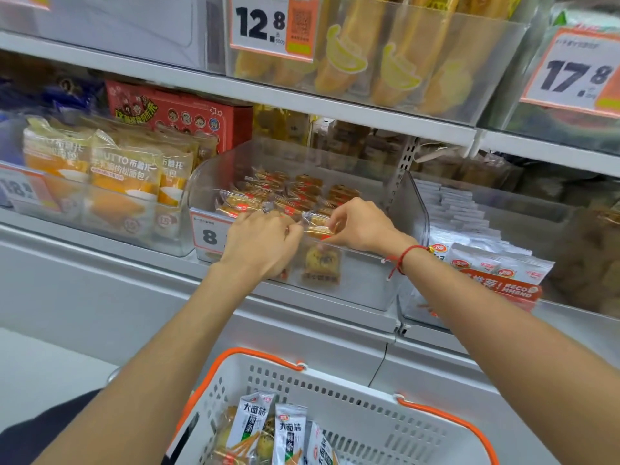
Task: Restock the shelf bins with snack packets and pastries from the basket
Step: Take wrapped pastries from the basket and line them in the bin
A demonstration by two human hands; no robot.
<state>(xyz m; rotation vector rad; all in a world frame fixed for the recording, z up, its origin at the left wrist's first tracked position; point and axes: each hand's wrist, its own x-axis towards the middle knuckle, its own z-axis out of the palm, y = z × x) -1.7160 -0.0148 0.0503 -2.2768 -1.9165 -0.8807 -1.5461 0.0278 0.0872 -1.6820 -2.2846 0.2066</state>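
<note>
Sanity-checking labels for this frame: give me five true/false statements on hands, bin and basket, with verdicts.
1. Both hands are at the clear pastry bin. True.
2. The right hand pinches a wrapped pastry over the bin's front edge. True.
3. The basket is empty. False: it holds white snack packets and pastries.
4. A red string bracelet is on the left wrist. False: it is on the right wrist.
5. The left hand holds a white packet. False: its curled fingers are at the pastries.
</note>
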